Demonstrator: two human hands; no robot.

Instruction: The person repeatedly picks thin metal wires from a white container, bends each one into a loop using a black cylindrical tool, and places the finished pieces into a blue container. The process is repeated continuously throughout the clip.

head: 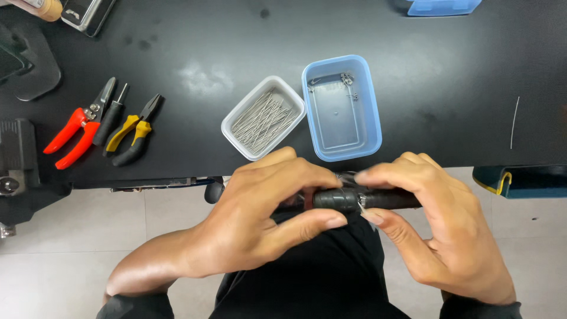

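Two hands hold one dark cylindrical tool (354, 199) just below the black bench (413, 71) edge. Left hand (266, 218) has its grip clamped round the tool's left end; right hand (443, 224) pinches the right part between thumb and fingers. White tray (236, 121) of metal pins and blue tray (369, 118) sit close behind.
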